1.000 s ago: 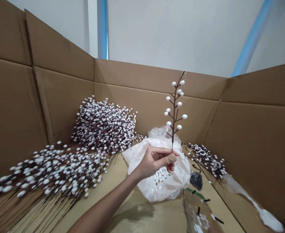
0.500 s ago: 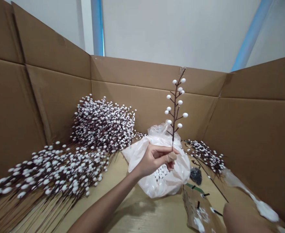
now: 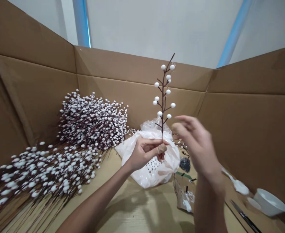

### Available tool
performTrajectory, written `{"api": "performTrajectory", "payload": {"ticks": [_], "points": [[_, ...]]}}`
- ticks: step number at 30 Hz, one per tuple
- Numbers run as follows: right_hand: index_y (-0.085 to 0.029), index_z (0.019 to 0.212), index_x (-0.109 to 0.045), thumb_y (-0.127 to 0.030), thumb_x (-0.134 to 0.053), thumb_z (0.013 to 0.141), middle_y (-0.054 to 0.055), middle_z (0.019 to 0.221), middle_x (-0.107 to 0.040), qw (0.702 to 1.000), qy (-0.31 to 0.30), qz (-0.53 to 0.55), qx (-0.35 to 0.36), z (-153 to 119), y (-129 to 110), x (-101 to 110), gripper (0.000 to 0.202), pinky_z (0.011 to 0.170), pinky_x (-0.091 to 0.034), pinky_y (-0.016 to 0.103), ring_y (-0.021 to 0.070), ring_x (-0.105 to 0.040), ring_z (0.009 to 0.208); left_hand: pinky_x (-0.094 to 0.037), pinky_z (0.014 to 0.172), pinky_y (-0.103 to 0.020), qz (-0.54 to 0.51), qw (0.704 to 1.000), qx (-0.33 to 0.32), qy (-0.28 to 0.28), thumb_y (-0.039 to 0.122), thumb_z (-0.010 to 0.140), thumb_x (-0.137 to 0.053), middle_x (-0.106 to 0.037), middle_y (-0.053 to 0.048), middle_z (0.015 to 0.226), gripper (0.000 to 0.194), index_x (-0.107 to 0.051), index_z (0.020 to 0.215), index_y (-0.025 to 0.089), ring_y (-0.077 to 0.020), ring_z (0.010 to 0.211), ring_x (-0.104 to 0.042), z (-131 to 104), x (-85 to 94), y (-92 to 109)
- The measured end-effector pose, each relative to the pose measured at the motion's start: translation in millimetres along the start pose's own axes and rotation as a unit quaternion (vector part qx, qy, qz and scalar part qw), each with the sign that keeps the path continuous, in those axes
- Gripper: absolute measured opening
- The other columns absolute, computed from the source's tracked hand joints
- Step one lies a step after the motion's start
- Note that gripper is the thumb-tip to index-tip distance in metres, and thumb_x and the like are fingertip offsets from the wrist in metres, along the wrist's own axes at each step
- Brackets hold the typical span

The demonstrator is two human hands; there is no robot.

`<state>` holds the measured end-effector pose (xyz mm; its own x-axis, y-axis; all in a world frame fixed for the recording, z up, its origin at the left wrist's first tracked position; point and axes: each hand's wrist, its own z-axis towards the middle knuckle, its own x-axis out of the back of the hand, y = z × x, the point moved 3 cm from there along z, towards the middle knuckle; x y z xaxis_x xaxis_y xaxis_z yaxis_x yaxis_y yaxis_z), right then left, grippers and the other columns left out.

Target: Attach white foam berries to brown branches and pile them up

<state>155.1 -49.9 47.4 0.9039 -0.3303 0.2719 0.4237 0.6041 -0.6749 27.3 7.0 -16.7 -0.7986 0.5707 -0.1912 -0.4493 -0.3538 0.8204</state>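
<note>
My left hand (image 3: 148,150) pinches the lower stem of a brown artificial berry branch (image 3: 163,106) and holds it upright in front of me. Several white berries sit on its side twigs, while some twig ends are bare. My right hand (image 3: 197,145), blurred by motion, is raised just right of the branch, apart from it. Its forefinger and thumb point toward the branch with a gap between them, and I see nothing in them. Tan tape wraps both thumbs. Behind my left hand lies a white plastic bag (image 3: 136,174) with loose white berries (image 3: 153,164) in it.
Berry branches are piled at the back left (image 3: 94,121) and front left (image 3: 47,168). Cardboard walls (image 3: 132,85) enclose the table. To the right are a small black bag (image 3: 185,164), a cardboard piece (image 3: 180,195), a white bowl (image 3: 270,202) and dark tweezers-like tool (image 3: 245,216).
My right hand has risen from the lower right edge to beside the branch. The view has turned to the right; my left hand still holds the branch upright.
</note>
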Motion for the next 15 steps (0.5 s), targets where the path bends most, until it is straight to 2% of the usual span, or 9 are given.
{"api": "performTrajectory", "payload": {"ticks": [3,5,9,12,15], "points": [[-0.019,0.087,-0.063,-0.037,-0.056,0.082,0.002,0.077,-0.058,0.985,-0.102,0.121,-0.07,9,10,-24,0.021,0.05,-0.049,0.024,0.0116,-0.057,0.062,-0.049,0.045,-0.02,0.002,1.0,-0.004,0.009,0.036,0.066,-0.077,-0.061,-0.002,0.052,0.03,-0.072,0.077,0.008,-0.0091,0.045,-0.055,0,-1.9,1],[-0.018,0.077,-0.063,-0.037,-0.056,0.081,0.0,0.071,-0.055,0.972,-0.123,0.18,-0.09,11,15,-34,0.021,0.039,-0.044,0.021,0.0087,-0.052,0.051,-0.049,0.044,-0.02,0.006,1.0,-0.007,0.016,0.036,0.065,-0.078,-0.06,-0.002,0.051,0.03,-0.071,0.071,0.008,-0.0095,0.045,-0.055,0,-3.0,2],[-0.017,0.074,-0.06,-0.036,-0.06,0.079,-0.001,0.066,-0.055,0.964,-0.081,0.233,-0.097,11,21,-39,0.02,0.032,-0.04,0.019,0.0077,-0.049,0.044,-0.048,0.045,-0.02,0.009,0.999,-0.026,0.031,0.036,0.065,-0.078,-0.059,-0.001,0.051,0.028,-0.072,0.07,0.009,-0.009,0.045,-0.055,1,-3.8,2],[-0.016,0.071,-0.06,-0.029,-0.063,0.078,-0.001,0.062,-0.057,0.97,-0.051,0.229,-0.07,13,24,-40,0.015,0.039,-0.041,0.019,0.0082,-0.052,0.049,-0.048,0.045,-0.02,0.029,0.998,-0.036,0.043,0.037,0.064,-0.078,-0.06,0.0,0.052,0.029,-0.073,0.074,0.011,-0.0086,0.044,-0.054,2,-0.1,0],[-0.016,0.072,-0.061,-0.025,-0.062,0.079,-0.001,0.062,-0.059,0.975,-0.018,0.221,-0.028,18,28,-38,0.012,0.047,-0.045,0.02,0.0082,-0.054,0.054,-0.049,0.049,-0.022,0.081,0.997,-0.01,0.009,0.037,0.065,-0.076,-0.064,-0.002,0.058,0.027,-0.073,0.073,0.012,-0.0103,0.05,-0.056,7,10.2,-2]]}}
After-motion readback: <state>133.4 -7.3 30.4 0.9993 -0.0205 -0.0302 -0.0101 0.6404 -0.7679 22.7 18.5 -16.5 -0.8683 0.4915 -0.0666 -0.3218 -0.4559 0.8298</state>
